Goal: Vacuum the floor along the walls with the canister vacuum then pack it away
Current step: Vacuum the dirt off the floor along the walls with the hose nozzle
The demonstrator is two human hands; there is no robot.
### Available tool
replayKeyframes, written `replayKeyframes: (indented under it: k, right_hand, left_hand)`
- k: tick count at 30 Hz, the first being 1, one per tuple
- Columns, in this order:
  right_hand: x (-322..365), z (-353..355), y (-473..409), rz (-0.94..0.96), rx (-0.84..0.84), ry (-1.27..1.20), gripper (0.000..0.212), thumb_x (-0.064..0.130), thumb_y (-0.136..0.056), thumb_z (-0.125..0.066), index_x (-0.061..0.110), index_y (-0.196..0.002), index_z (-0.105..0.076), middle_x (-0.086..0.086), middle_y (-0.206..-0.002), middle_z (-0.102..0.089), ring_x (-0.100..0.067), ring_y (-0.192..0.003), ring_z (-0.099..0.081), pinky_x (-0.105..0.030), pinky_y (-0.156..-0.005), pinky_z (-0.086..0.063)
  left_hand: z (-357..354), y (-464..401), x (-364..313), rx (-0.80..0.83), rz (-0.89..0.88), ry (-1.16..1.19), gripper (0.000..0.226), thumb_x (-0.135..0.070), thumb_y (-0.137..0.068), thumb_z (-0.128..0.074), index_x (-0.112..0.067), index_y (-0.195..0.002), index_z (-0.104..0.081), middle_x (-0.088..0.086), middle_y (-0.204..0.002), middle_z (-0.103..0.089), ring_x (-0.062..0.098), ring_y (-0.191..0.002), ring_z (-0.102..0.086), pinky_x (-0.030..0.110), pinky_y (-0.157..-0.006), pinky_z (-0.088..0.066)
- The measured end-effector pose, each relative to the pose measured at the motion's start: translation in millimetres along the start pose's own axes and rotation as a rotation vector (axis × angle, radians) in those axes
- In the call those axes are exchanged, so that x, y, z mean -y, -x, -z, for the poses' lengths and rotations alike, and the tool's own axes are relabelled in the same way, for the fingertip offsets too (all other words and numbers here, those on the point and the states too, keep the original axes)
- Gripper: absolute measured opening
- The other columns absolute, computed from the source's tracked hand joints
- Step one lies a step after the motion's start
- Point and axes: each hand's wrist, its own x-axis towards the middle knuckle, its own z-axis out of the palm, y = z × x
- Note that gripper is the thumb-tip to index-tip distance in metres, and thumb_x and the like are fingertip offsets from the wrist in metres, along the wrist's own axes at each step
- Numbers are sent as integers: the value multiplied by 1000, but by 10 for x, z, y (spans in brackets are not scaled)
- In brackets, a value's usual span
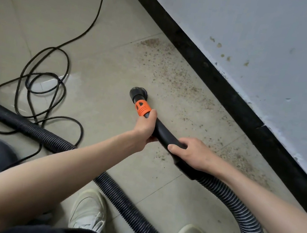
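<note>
Head view shows the black curved plastic vacuum handle tube [163, 135] slanting down to an orange collar [142, 108] and a round black nozzle [137, 92] at the beige tiled floor [101, 65], near a band of brown crumbs [175, 74] beside the black skirting board [208, 69]. The left hand [145, 129] has its grip wrapped round the tube just behind the collar; the right hand [192, 154] grips its rear end. A ribbed black hose [248, 221] loops back past two white shoes [87, 210]. A black power cord [42, 87] lies coiled at left.
</note>
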Motion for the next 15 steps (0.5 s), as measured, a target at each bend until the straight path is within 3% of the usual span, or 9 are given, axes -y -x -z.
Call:
replayKeyframes:
  k: [2,5,8,13,15]
  right_hand:
    - [-94,3,34,-5,-31,-5,32,43,-87,-60,21,-64,-56,11,-56,-64,4,-51,-55,-13,-52,-41]
    - [-130,33,-13,-10,-64,-31,31,42,-87,-60,22,-63,-56,16,-53,-63,5,-47,-55,-9,-46,-38]
    - [18,69,-193,4,-70,-55,31,47,-85,-59,22,-67,-60,8,-62,-67,2,-51,-58,-14,-50,-44]
    - [406,-103,-583,94,-32,-24,32,54,-86,-60,22,-81,-61,6,-78,-67,-13,-73,-63,-28,-67,-48]
    - [481,-226,-669,96,-42,2,36,60,-82,-60,24,-81,-55,6,-79,-64,-13,-74,-60,-30,-63,-44]
  left_hand:
    - [-71,1,23,28,14,5,40,-39,-95,-46,-8,-120,-43,9,-96,-54,23,-83,-60,32,-57,-52]
    - [-121,-36,-40,48,16,-1,39,-38,-95,-46,-7,-118,-43,9,-96,-53,23,-84,-59,33,-57,-52]
    - [-68,-118,-219,11,-41,-21,31,-37,-96,-44,-11,-111,-44,5,-90,-52,18,-77,-57,29,-54,-48]
    - [308,-330,-569,-129,-96,20,25,-35,-97,-41,-15,-112,-40,5,-96,-50,20,-85,-54,32,-62,-47]
    - [469,-410,-626,-190,-105,15,25,-34,-97,-40,-14,-112,-41,5,-95,-50,21,-88,-54,35,-68,-48]
